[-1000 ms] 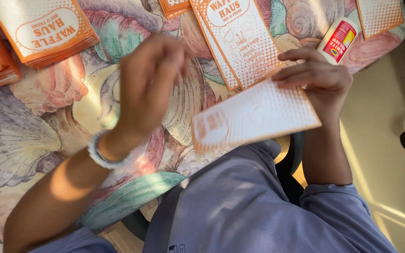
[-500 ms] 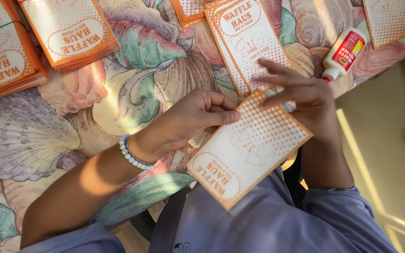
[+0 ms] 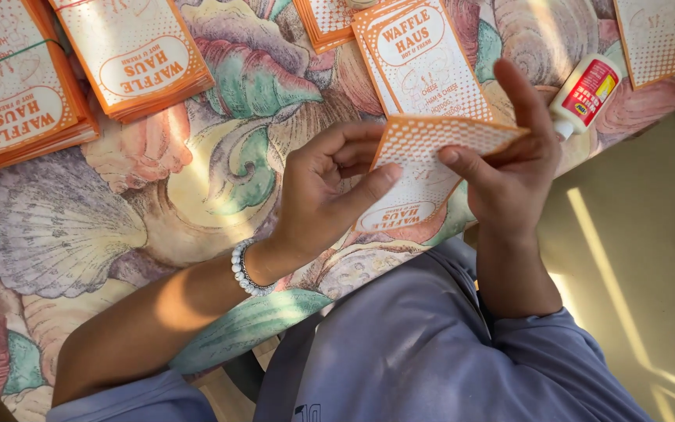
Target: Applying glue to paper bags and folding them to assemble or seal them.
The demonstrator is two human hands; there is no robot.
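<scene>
Since half a second ago, the orange-and-white card [image 3: 423, 176] has swung up from lying flat toward the lap and now stands tilted, bent between both hands above the tabletop [image 3: 197, 180] edge. Left hand [image 3: 318, 195] pinches its lower side with thumb and fingers; right hand [image 3: 513, 168] grips the upper corner. Near the right hand lies a glue bottle [image 3: 583, 94], with card stacks [image 3: 138, 55] beyond.

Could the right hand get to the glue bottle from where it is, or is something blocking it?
Probably yes. The glue bottle lies on the tablecloth just beyond the right hand, with nothing between them. But that hand and the left hand hold the orange card, so it would have to let go first.
</scene>
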